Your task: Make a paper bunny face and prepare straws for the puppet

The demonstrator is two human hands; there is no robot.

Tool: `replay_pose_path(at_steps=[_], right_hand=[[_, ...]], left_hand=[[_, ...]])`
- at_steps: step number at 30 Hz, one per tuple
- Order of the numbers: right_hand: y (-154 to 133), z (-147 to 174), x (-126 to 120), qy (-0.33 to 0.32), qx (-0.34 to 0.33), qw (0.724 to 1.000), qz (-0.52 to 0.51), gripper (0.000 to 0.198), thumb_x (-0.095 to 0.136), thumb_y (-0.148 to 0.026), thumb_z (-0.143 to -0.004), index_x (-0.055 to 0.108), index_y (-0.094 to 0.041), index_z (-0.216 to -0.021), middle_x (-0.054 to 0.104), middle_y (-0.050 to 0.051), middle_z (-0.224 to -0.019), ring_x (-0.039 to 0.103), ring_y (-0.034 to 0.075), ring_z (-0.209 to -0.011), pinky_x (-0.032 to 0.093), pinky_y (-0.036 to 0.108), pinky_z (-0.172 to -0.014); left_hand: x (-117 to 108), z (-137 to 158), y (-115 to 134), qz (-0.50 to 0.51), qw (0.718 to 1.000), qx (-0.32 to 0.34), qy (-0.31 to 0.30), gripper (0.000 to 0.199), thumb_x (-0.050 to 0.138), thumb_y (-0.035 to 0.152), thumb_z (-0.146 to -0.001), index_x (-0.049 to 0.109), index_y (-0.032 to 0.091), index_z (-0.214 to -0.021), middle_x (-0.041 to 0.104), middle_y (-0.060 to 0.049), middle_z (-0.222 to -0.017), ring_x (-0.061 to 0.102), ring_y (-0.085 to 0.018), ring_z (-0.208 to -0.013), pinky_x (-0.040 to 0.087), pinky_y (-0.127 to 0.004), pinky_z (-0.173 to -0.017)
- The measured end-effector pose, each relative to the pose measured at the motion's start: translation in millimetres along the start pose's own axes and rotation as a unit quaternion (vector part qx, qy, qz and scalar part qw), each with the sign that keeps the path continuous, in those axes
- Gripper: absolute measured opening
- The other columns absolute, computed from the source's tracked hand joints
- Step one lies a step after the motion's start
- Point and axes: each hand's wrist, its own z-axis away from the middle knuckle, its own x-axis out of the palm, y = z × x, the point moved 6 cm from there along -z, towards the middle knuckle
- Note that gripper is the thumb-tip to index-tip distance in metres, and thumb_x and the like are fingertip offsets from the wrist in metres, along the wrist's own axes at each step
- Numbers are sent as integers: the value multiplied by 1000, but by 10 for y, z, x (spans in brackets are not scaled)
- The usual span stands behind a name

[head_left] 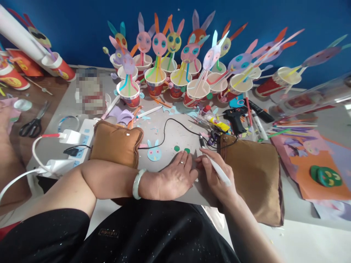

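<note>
Green discs: two small paper rounds lie on the worktop [161, 126] at the centre of the frame; we see the left disc [177, 148] lying free and the right disc [187, 150] at our left fingertips.
Left hand: our left hand [167, 180] is laid flat, palm down, fingers straight and side by side, gripping nothing that we can see.
Right hand: our right hand [227, 191], right of centre, is closed around a white pen [223, 173] that slants up and to the left. The two hands are near each other; we cannot tell whether their fingers touch.
Rabbit face: a light-blue paper cut-out [154, 152] lies left of the discs.
Cushions: a brown left cushion [115, 144] sits beyond our left forearm, and a right cushion [251, 175] beside our right wrist.
Tools: a black glue gun [237, 122] and a yellow tube [219, 123] lie above the right cushion.
Cups: paper cups [128, 96] bearing straw-legged rabbit figures crowd the top centre.
Left edge: we see a power strip [82, 140], black scissors [31, 128] and another person's arm [12, 164].
Right edge: an orange sheet [309, 184] carries a green piece [326, 176].
</note>
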Motion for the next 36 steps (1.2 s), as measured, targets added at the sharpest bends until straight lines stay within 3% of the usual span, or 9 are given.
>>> replay_pose_path(at_steps=[4, 8, 14, 18, 25, 36], right_hand=[[-139, -81, -23, -26, -41, 999, -9, 26, 59, -34, -104, 73, -25, -124, 80, 4, -91, 74, 16, -66, 64, 34, -78], [-86, -131, 3, 1, -20, 999, -46, 21, 58, -33, -104, 71, -23, -116, 76, 1, -79, 68, 14, -55, 61, 30, -63], [214, -140, 126, 87, 47, 983, -157, 14, 68, -35, -97, 63, -23, -98, 72, -1, -70, 62, 13, -44, 53, 27, -43], [269, -145, 125, 108, 49, 981, -155, 16, 70, -37, -97, 64, -22, -97, 69, -2, -66, 60, 12, -42, 49, 25, -39], [319, -88, 110, 102, 38, 987, -122, 15, 68, -38, -98, 64, -23, -96, 69, -2, -64, 61, 13, -43, 51, 26, -41], [270, -73, 93, 89, 12, 995, -33, 11, 69, -34, -95, 67, -23, -94, 71, 0, -69, 71, 18, -60, 56, 30, -53]], left_hand=[[47, 10, 22, -6, 1000, 11, -1, 49, 55, 45, -103, 64, 6, -132, 65, -27, -144, 61, -41, -139, 37, -57, -121], [45, 27, 14, -20, 1000, -4, 12, 57, 58, 53, -100, 64, 5, -129, 61, -29, -147, 58, -40, -142, 35, -54, -123], [8, 26, 21, -46, 998, -22, 41, 36, 53, 39, -103, 69, 9, -113, 70, -24, -138, 64, -36, -136, 40, -51, -121], [41, 17, 34, -47, 998, -23, 43, 38, 55, 43, -102, 70, 9, -111, 70, -24, -137, 64, -38, -135, 42, -52, -119], [39, 2, 20, -36, 999, -18, 20, 47, 59, 53, -99, 71, 10, -114, 68, -25, -141, 61, -40, -139, 42, -57, -118], [57, 28, 11, -27, 999, -20, 22, 32, 58, 38, -100, 69, 10, -110, 69, -24, -140, 63, -35, -137, 34, -53, -123]])
